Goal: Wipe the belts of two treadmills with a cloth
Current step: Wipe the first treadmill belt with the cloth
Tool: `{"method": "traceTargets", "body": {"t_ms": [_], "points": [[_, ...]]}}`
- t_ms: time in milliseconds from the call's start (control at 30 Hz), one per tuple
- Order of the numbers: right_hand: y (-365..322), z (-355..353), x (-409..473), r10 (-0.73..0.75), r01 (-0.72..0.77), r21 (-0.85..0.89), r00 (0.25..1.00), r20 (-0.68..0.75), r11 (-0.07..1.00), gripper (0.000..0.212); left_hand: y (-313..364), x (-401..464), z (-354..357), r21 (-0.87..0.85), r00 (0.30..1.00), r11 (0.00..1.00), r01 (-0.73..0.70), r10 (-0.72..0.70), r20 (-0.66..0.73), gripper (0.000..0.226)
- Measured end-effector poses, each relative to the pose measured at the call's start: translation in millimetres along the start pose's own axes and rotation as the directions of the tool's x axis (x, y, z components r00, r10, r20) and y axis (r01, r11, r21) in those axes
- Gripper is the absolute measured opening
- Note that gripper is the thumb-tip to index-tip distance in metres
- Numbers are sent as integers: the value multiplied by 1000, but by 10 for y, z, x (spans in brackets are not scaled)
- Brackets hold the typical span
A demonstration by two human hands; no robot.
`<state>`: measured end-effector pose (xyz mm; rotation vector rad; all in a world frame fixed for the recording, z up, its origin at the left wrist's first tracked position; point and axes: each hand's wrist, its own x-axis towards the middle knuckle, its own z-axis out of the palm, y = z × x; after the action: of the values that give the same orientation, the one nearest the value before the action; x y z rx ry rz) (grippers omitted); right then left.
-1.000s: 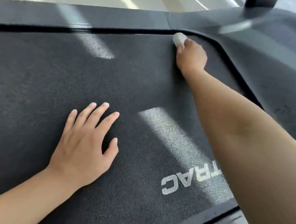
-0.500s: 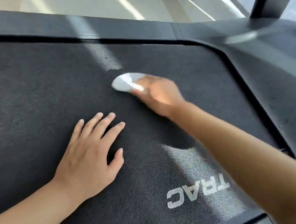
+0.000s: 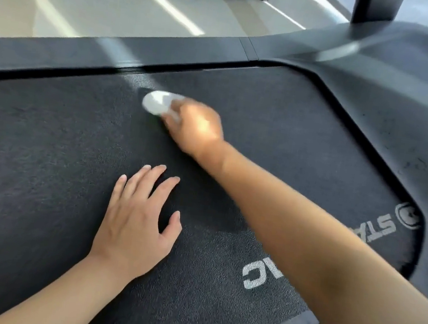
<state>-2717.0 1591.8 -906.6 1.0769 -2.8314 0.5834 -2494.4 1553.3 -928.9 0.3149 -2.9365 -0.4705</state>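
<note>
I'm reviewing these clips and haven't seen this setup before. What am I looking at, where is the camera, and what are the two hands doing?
There is no robot here: the one view comes from a camera worn on a person's head, looking down at their own bare hands. The dark textured surface is a treadmill belt with white lettering partly hidden by the arm. The left hand lies flat on the belt, fingers spread, holding nothing. The right hand, blurred, presses a small white cloth onto the belt near its far edge.

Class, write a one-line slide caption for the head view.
Right hand wipes dark textured treadmill belt with white cloth; left hand rests flat.
</note>
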Motion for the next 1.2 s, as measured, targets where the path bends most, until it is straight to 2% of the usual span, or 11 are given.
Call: {"method": "traceTargets", "body": {"t_ms": [133,233,333,433,500,700,800,900,967,1067,1200], "points": [[-313,84,-553,-278,268,103,956,92,958,30,-54,-28,24,-109,995,994,-19,8,-101,42],[135,-102,-900,-298,292,80,951,78,953,34,-102,-50,55,-131,990,990,-47,29,-135,43],[905,-449,-1173,-26,26,-10,998,-63,1000,39,-104,-68,63,-120,993,991,-57,44,-114,46],[1490,-794,-1454,355,-378,-86,913,-200,922,45,-73,-72,58,-96,996,993,-63,55,-77,48],[1473,-840,-1696,422,-445,-82,883,-204,892,41,-65,-71,57,-74,993,993,-90,84,-77,49],[127,-533,-2856,-33,30,73,999,35,997,25,-68,-70,77,-81,989,990,-116,108,-97,49],[-204,-571,-3196,-310,286,130,922,231,949,33,-71,-85,85,-109,988,986,-127,115,-105,49],[131,-750,-3184,-383,356,140,873,303,924,35,-72,-100,112,-111,984,983,-143,129,-120,49],[606,-909,-3170,-297,258,168,914,276,951,33,-73,-88,122,-105,982,983,-148,134,-131,49],[1460,-1274,-3158,81,-93,97,989,127,991,26,-36,-44,127,-87,979,985,-147,133,-152,48],[1955,-1357,-3101,421,-425,-66,905,-59,903,29,0,2,108,-59,977,986,-155,145,-157,47]]}}
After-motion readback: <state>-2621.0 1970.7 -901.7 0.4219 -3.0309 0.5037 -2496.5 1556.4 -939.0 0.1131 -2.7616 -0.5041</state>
